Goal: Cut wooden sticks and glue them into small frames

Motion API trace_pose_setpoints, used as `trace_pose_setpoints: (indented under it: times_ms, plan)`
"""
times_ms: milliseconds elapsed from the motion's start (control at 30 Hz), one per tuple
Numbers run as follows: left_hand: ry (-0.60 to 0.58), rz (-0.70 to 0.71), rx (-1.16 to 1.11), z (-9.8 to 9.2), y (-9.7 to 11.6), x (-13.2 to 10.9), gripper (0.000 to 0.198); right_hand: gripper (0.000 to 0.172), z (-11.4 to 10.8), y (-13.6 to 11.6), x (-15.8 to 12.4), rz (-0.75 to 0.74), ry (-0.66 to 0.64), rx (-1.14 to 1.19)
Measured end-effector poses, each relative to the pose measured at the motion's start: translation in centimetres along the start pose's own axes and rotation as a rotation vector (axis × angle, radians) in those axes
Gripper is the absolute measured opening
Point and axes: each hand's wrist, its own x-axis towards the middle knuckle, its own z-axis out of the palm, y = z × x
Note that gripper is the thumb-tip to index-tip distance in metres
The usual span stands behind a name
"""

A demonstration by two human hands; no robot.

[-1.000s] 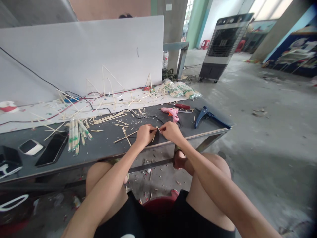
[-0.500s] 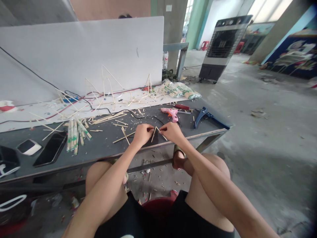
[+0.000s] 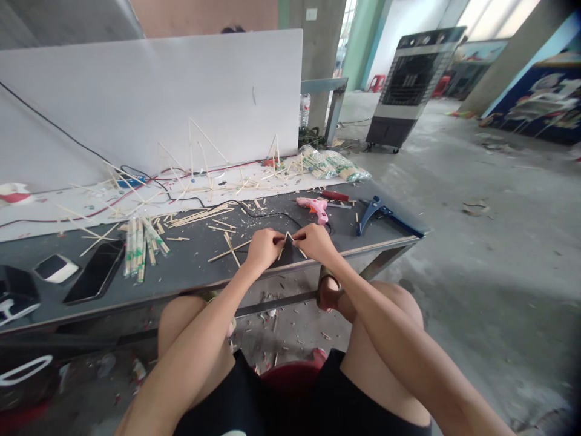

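Two short wooden sticks [image 3: 288, 237] meet at a point in an upside-down V near the front edge of the dark table [image 3: 190, 264]. My left hand [image 3: 265, 248] pinches the left stick close to the tip. On the other side, my right hand [image 3: 312, 240] pinches the right stick, whose lower end shows beneath my fingers. Just left of my left hand lie crossed wooden sticks [image 3: 230, 248]. A pink glue gun [image 3: 314, 207] rests behind my right hand. Whether glue joins the V's tip is too small to tell.
Blue cutters [image 3: 374, 213] and a red-handled tool [image 3: 334, 196] lie to the right. Wrapped chopsticks [image 3: 136, 248], a phone [image 3: 94, 272] and a white device [image 3: 56, 268] are at the left. Stick frames [image 3: 200, 160] stand along the white board [image 3: 149, 97]. A black cable crosses the table.
Both hands keep the same pinch on the V of sticks. The whole view has shifted slightly; nothing on the table has visibly moved.
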Motion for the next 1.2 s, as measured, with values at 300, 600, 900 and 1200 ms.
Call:
trace_pose_setpoints:
  times_ms: [300, 600, 900, 1200]
  plan:
    - [-0.023, -0.003, 0.07, -0.26, 0.65, -0.33, 0.022, 0.02, 0.29, 0.18, -0.02, -0.023, 0.0, 0.031]
    - [-0.028, 0.005, 0.075, -0.28, 0.89, -0.5, 0.023, 0.02, 0.12, -0.13, -0.2, -0.031, -0.007, 0.006]
    - [-0.033, 0.009, 0.081, -0.27, 0.92, -0.52, 0.023, 0.021, 0.17, -0.58, -0.53, -0.006, 0.007, -0.012]
    - [-0.04, 0.016, 0.062, 0.09, 0.52, -0.29, 0.025, 0.022, 0.38, -0.08, -0.32, -0.026, 0.01, 0.034]
